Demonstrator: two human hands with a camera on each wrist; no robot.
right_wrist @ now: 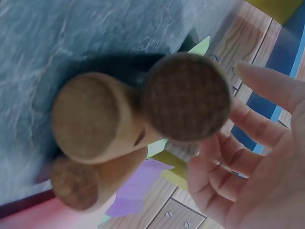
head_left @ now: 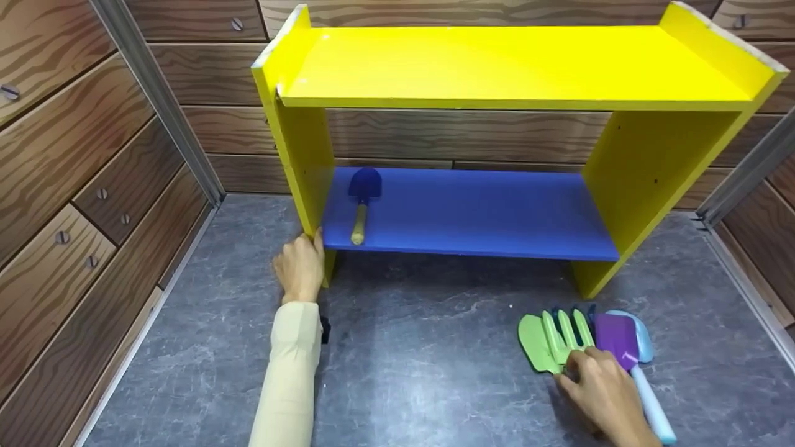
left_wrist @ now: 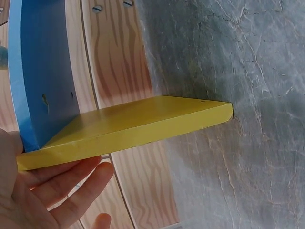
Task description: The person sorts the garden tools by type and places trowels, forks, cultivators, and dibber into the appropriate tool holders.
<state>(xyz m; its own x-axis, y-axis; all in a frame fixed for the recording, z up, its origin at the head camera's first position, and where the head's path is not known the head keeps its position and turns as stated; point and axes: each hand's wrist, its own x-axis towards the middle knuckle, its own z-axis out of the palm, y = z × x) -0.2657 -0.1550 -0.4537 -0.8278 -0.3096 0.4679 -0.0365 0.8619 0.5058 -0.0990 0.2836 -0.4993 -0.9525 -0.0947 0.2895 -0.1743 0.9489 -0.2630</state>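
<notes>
A: Where are the hands?

B: The left hand (head_left: 299, 266) grips the left panel (head_left: 313, 155) of the yellow-and-blue open shelf unit (head_left: 484, 68), thumb inside, fingers outside. The right hand (head_left: 602, 391) is in front of the shelf unit's right panel (head_left: 664, 155), over garden tools.

A: Is the right hand holding anything?

B: Its thumb stands apart from loosely bent fingers, beside a dark round wooden handle end (right_wrist: 186, 98). I cannot tell whether the fingertips touch it.

A: Which tools are they?

B: On the grey marbled floor (head_left: 404, 347), in front of the shelf unit's right end: a bright green fork with 3 visible tines (head_left: 562, 354), a light-green flat blade (head_left: 533, 341), a purple flat blade (head_left: 615, 338) and a pale-blue long-handled tool (head_left: 652, 403). A navy-bladed trowel with a yellowish handle (head_left: 365, 185) lies inside the shelf unit, at the left of its blue board (head_left: 472, 211).

A: What could go wrong?

B: The tools crowd together, so lifting 1 could drag a neighbour along. And 2 paler round handle ends (right_wrist: 86, 119) sit against the dark one's side, so fingers could catch the wrong handle.

A: And the trowel?

B: Its handle reaches close to the shelf unit's front edge. A jolt from the left hand could slide it off.
</notes>
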